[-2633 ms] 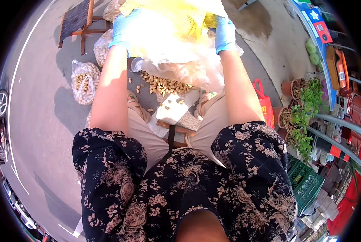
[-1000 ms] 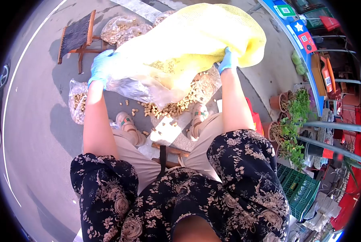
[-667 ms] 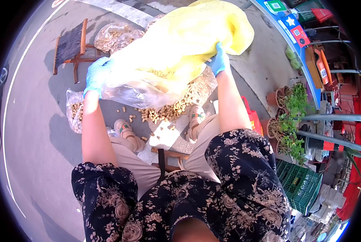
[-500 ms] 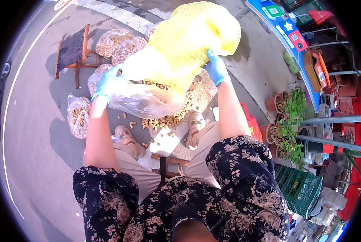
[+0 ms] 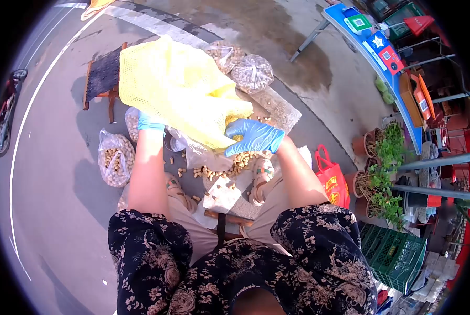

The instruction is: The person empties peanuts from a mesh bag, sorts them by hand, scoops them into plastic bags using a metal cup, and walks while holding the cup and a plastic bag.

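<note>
The yellow mesh sack [image 5: 172,79] spreads in front of me, over a clear plastic bag [image 5: 201,156]. My right hand [image 5: 253,137], in a blue glove, has its fingers closed on the sack's lower right edge. Only the blue cuff of my left hand [image 5: 151,123] shows below the sack; its fingers are hidden under the mesh. Loose peanuts [image 5: 240,164] lie on the ground between the bag and my feet. A clear round container [image 5: 176,143] is partly visible beside the plastic bag.
Filled peanut bags stand at left [image 5: 116,160] and beyond the sack [image 5: 252,73]. A folding stool [image 5: 102,73] is at the upper left. Right of my leg are a red bag [image 5: 333,181], potted plants [image 5: 384,163] and a green crate [image 5: 395,254]. A motorbike [image 5: 6,113] stands far left.
The sack has swung left and now covers my left hand's fingers. My right hand has moved left and lower, along with the mesh. More bags beyond the sack have come into view.
</note>
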The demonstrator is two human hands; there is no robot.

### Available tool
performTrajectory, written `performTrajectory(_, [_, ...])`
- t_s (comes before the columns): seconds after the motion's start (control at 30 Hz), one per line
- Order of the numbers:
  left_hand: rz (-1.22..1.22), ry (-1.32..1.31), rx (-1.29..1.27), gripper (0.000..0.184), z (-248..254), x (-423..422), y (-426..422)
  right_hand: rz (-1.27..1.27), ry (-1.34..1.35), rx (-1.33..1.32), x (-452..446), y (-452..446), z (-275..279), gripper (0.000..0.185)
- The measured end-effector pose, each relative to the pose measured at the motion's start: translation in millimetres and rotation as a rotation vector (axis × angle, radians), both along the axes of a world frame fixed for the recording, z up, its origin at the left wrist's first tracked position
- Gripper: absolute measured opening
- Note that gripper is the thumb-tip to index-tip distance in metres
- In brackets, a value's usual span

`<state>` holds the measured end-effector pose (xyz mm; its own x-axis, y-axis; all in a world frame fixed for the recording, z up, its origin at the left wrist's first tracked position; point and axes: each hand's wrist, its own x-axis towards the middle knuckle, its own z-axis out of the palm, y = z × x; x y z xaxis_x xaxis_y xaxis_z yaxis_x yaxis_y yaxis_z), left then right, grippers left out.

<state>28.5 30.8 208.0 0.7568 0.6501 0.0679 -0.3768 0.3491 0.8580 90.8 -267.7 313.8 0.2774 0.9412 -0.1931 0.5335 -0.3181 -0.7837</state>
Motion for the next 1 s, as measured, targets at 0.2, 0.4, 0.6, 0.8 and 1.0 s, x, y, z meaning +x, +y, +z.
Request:
performTrajectory(0.2, [-0.137, 0.126, -0.423, 0.038, -14, -37, 2, -0.238, 0.092, -0.261, 46, -7, -26, 0.054])
performTrajectory(0.4, [-0.189, 0.196, -0.420, 0.038, -19, -30, -3, -0.595, -0.095, 0.582, 32, 33, -30, 0.067])
performTrajectory(0.6, [-0.181, 0.217, -0.279, 0.038, 23, -32, 23, -1.017, 0.912, 0.736, 58, 15, 16, 0.032])
performTrajectory(0.8, [-0.001, 0.295, -0.137, 0.036, 42, -35, 8, -0.849, 1.293, 1.174, 87, -12, 0, 0.047])
performTrajectory(1.0, [-0.221, 0.232, -0.487, 0.035, -69, -37, 56, -0.279, 0.966, 0.847, 36, 16, 17, 0.102])
